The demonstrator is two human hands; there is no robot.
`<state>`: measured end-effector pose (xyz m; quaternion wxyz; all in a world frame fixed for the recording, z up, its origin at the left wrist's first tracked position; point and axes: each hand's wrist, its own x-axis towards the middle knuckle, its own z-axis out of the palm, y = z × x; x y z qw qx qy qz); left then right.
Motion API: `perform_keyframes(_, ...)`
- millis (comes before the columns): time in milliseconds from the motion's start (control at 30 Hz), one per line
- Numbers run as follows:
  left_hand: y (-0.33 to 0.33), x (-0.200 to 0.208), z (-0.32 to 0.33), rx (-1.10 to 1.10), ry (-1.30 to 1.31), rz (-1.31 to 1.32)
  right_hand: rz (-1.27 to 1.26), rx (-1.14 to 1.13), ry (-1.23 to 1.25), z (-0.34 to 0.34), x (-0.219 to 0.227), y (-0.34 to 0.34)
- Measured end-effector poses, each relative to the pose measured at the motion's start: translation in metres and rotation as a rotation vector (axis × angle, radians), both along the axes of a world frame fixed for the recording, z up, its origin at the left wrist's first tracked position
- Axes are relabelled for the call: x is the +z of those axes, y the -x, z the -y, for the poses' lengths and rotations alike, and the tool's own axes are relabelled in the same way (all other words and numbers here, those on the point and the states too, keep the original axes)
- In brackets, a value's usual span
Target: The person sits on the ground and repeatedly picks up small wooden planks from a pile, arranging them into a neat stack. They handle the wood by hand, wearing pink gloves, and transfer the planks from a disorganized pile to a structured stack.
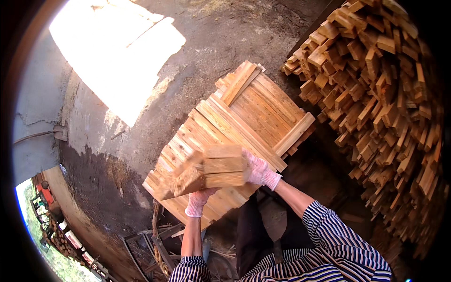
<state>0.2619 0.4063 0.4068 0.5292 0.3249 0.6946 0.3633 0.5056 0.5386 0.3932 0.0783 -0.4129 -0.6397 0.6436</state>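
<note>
Between my hands is a short bundle of wooden boards (224,165), raised over a broad stack of planks (263,105). My left hand (199,202), in a pinkish knitted glove, grips the bundle from its near left side; most of its fingers are hidden under the wood. On the opposite side my right hand (257,169), gloved alike, is closed against the board ends. The bundle's left part is smeared by motion. Below it, the stacked planks lie side by side, with a few strips laid across them.
A tall pile of cut wooden pieces (376,98) rises on the right, ends facing out. Bright sunlight falls on the rough floor (211,42) at the upper left. A metal frame (141,254) and a stick (156,230) are near my left forearm. A grey wall (40,113) bounds the left side.
</note>
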Motion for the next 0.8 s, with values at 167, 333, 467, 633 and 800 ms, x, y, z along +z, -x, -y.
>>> perform_keyframes(167, 0.037, -0.074, -0.056, 0.077, -0.226, -0.001, 0.159, -0.178, -0.138, -0.008, -0.072, 0.053)
perform_keyframes(333, 0.083, -0.13, -0.074, 0.525, 0.064, 0.693, 0.341, 0.014, 0.046, -0.048, -0.055, 0.087)
perform_keyframes(467, 0.049, -0.158, -0.1, 0.541, 0.175, 0.651, 0.154, -0.102, -0.027, -0.076, -0.11, 0.037)
perform_keyframes(633, 0.041, -0.203, -0.07, 0.695, 0.247, 0.756, 0.314, -0.061, 0.16, -0.164, -0.17, -0.065)
perform_keyframes(800, 0.019, -0.232, -0.064, 0.748, 0.293, 0.731, 0.549, -0.143, -0.252, -0.165, -0.21, -0.091)
